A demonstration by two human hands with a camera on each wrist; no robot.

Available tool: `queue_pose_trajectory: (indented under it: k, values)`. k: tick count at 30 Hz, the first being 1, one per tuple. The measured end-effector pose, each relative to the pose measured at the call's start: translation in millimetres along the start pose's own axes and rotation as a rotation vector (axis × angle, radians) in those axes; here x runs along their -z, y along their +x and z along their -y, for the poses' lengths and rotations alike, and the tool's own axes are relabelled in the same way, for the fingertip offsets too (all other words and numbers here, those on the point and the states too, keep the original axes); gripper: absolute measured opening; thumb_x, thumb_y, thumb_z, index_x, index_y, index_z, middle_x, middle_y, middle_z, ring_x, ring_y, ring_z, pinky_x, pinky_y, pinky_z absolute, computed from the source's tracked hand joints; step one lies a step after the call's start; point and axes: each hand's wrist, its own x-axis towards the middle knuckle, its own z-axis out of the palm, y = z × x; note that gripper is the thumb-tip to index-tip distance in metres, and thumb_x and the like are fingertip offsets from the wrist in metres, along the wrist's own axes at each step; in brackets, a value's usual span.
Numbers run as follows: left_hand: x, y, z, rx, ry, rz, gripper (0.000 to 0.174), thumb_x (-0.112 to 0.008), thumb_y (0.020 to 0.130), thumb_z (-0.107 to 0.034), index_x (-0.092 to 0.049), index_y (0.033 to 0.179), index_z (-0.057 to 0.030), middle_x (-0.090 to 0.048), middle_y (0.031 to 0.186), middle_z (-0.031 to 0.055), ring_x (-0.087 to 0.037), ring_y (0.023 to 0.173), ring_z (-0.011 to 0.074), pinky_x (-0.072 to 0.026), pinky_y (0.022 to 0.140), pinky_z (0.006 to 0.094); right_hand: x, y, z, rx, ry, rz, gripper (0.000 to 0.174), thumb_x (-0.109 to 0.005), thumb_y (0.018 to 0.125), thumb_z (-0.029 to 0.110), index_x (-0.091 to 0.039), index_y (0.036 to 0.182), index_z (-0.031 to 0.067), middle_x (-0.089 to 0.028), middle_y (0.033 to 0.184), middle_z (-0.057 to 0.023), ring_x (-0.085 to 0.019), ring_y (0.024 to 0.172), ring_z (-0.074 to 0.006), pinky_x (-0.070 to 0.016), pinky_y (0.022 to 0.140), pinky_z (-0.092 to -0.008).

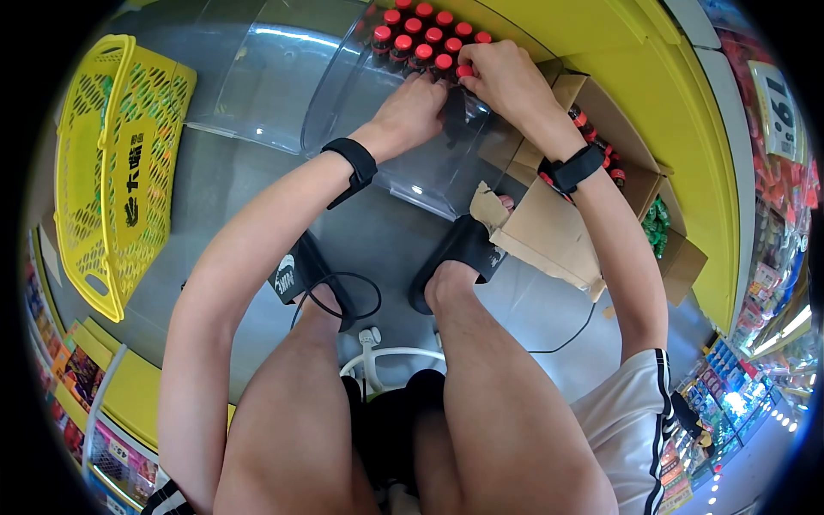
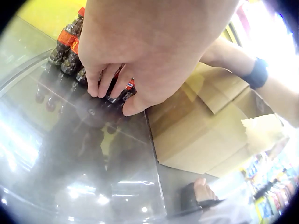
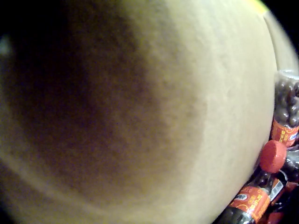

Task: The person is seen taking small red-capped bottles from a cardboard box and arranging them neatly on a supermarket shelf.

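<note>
Rows of small dark bottles with red caps (image 1: 424,51) stand in a clear bin (image 1: 403,176). At the row's near edge, my left hand (image 1: 410,113) has its fingers bent over a bottle. The left wrist view shows the fingers and thumb of this hand (image 2: 140,56) around a dark bottle with a red label (image 2: 130,84), partly hidden. My right hand (image 1: 508,79) pinches a red-capped bottle (image 1: 464,71) at the row's right end. In the right wrist view the right hand (image 3: 140,112) fills most of the frame, beside red-labelled bottles (image 3: 252,201).
An open cardboard box (image 1: 549,245) with more bottles (image 1: 614,163) and green packets (image 1: 657,225) stands right of the bin. A yellow basket (image 1: 163,112) is at the left. Yellow shelving (image 1: 687,146) runs along the right. A black cable (image 1: 584,324) lies on the floor.
</note>
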Motion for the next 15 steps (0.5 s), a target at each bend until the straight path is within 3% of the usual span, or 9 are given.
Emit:
queue_pose_trajectory:
  k: [5,7,15]
  values:
    - [-0.4,0.1,2.6,0.003,-0.016,0.010,0.046,-0.072,0.084,-0.001,-0.069,0.129,0.0076,-0.072,0.120,0.0270,-0.067,0.118,0.0450,-0.0563,0.104,0.0502,0.3,-3.0,1.3,0.005,0.033,-0.021,0.031,-0.083,0.089,0.014,-0.075,0.117,0.0027,-0.076,0.087,-0.0192,-0.075,0.087,-0.0411,-0.0603,0.082,-0.0491]
    - [-3.9,-0.5,5.9,-0.023,-0.010,-0.006,0.044,-0.072,0.084,-0.001,-0.070,0.127,0.0066,-0.072,0.120,0.0263,-0.067,0.117,0.0447,-0.0566,0.103,0.0498,2.8,-3.7,3.4,-0.014,0.101,-0.020,0.023,-0.077,0.089,0.008,-0.070,0.110,0.0006,-0.074,0.094,-0.0249,-0.072,0.095,-0.0483,-0.0593,0.081,-0.0574]
    - [1.9,-1.2,-1.5,-0.024,0.013,0.013,0.044,-0.071,0.083,0.000,-0.072,0.126,0.0047,-0.073,0.118,0.0250,-0.067,0.117,0.0441,-0.0570,0.102,0.0496,2.8,-3.2,3.1,-0.005,0.083,-0.002,0.025,-0.078,0.088,0.007,-0.071,0.111,0.0013,-0.074,0.095,-0.0249,-0.073,0.095,-0.0479,-0.0594,0.082,-0.0566]
